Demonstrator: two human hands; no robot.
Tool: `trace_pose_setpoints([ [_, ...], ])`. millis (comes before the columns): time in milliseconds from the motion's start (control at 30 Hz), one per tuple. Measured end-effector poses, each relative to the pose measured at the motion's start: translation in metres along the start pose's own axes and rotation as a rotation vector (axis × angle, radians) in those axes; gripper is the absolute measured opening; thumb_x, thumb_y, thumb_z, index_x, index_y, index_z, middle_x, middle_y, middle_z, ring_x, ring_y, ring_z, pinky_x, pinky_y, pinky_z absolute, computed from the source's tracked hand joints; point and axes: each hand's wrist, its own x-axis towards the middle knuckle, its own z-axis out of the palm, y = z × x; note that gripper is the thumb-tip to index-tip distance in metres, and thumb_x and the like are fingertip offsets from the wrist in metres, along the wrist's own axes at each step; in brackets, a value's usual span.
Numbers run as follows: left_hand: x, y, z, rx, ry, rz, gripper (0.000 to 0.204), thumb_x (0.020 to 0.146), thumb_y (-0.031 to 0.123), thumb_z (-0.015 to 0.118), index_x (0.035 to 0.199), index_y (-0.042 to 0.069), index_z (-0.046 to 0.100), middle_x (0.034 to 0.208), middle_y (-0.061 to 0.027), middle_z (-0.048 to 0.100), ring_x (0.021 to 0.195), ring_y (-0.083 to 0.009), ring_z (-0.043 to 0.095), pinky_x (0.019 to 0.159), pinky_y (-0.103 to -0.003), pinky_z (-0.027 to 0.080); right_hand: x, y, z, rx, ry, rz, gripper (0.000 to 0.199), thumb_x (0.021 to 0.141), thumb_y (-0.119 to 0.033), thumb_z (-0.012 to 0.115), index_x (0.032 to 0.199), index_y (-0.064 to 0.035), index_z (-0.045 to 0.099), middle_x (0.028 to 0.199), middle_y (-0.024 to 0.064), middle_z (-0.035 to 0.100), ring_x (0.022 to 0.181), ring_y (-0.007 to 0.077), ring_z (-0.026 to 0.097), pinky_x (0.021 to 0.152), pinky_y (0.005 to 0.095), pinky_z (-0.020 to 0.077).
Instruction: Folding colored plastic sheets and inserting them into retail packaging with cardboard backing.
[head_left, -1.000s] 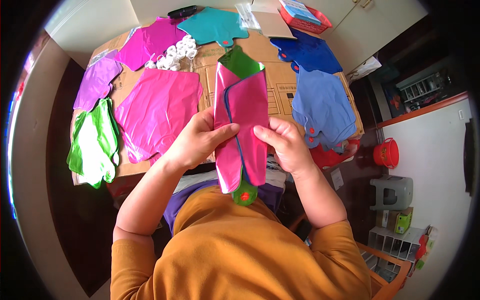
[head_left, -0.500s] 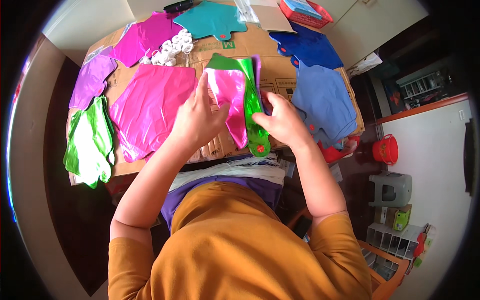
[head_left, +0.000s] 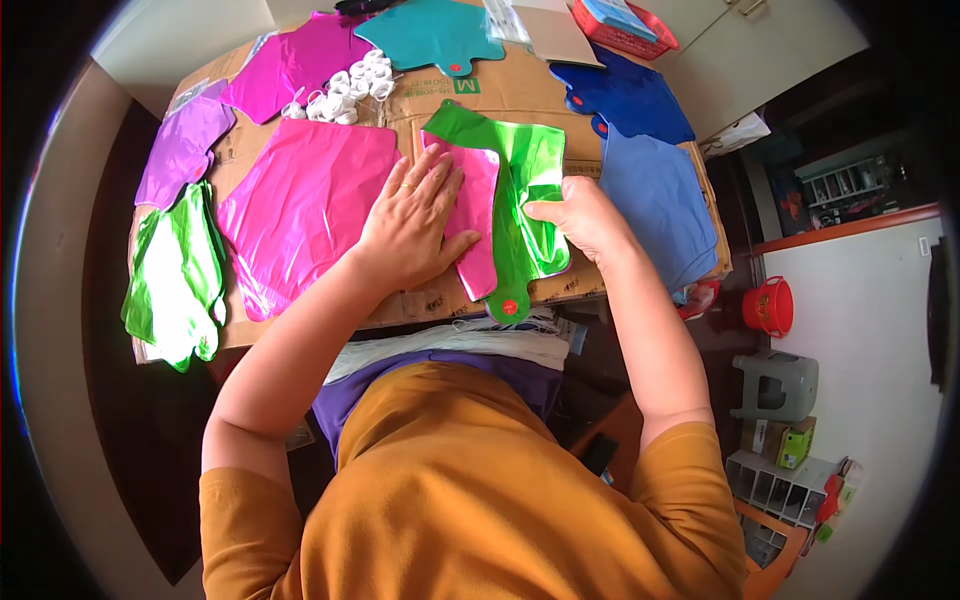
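Note:
A shiny green foil sheet (head_left: pixel 515 170), with a tab and a red dot at its near end like a flat, deflated foil balloon, lies at the middle of the cardboard. Along its left side shows a pink foil piece (head_left: pixel 480 220), and my left hand (head_left: pixel 410 225) rests on that piece, palm down with fingers stretched. My right hand (head_left: pixel 590 220) pinches the right part of the green foil balloon between thumb and fingers. How many layers lie beneath is hidden.
Around them on the cardboard (head_left: pixel 410 115) lie flat foil pieces: pink (head_left: pixel 305 200), green (head_left: pixel 175 280), purple (head_left: pixel 185 150), magenta (head_left: pixel 295 65), teal (head_left: pixel 430 35), dark blue (head_left: pixel 640 100) and light blue (head_left: pixel 655 200). White ribbon rolls (head_left: pixel 350 90) sit behind; a red basket (head_left: pixel 665 42) stands far right.
The folded bundle between my hands now lies opened out, with more green showing. My left hand has flattened onto the pink piece; my right hand has moved right. A purple edge is out of sight.

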Motion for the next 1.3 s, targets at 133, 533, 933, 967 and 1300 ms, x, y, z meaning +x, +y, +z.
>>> trace_pose_setpoints([
  [133,0.009,-0.009,-0.002,-0.026,-0.039,0.074,0.08,0.086,0.056,0.058,0.14,-0.001,0.04,0.143,-0.0213,0.041,0.137,-0.0356,0.034,0.114,-0.048,0.026,-0.001,0.0,0.003,-0.019,0.038,-0.015,0.021,0.078,-0.005,0.068,0.095,0.007,0.067,0.084,0.0103,0.07,0.071,0.0146,0.066,0.066,0.031,0.0523],
  [533,0.016,-0.022,0.005,-0.005,-0.105,0.066,0.092,0.081,0.073,0.052,0.145,0.01,0.035,0.148,-0.0206,0.034,0.142,-0.0391,0.024,0.116,-0.051,0.018,0.007,0.017,0.0,-0.089,0.123,-0.108,0.02,0.074,-0.006,0.068,0.089,0.0069,0.067,0.076,0.009,0.069,0.067,0.0145,0.064,0.063,0.0318,0.0504],
  [933,0.029,-0.039,0.001,-0.048,-0.212,0.172,0.086,0.084,0.065,0.053,0.148,0.012,0.033,0.151,-0.0188,0.031,0.144,-0.0392,0.02,0.118,-0.052,0.014,0.006,0.01,-0.003,-0.03,0.067,-0.058,0.017,0.073,-0.001,0.067,0.09,0.0051,0.068,0.079,0.0073,0.069,0.068,0.0131,0.064,0.064,0.0307,0.0507],
  [967,0.03,-0.039,-0.001,-0.03,-0.227,0.179,0.086,0.083,0.065,0.054,0.149,0.013,0.031,0.152,-0.0184,0.03,0.144,-0.039,0.019,0.118,-0.052,0.014,0.007,0.01,-0.003,-0.025,0.066,-0.048,0.017,0.073,-0.001,0.067,0.09,0.0054,0.068,0.079,0.0073,0.069,0.068,0.0132,0.063,0.064,0.0309,0.0508],
  [1300,0.034,-0.046,0.005,-0.072,-0.21,0.237,0.094,0.08,0.075,0.05,0.149,0.015,0.032,0.15,-0.0193,0.032,0.143,-0.0394,0.022,0.117,-0.052,0.016,0.008,0.012,-0.004,-0.091,0.064,-0.049,0.022,0.075,-0.001,0.067,0.095,0.0063,0.067,0.086,0.0106,0.071,0.073,0.0151,0.066,0.068,0.0308,0.0519],
])
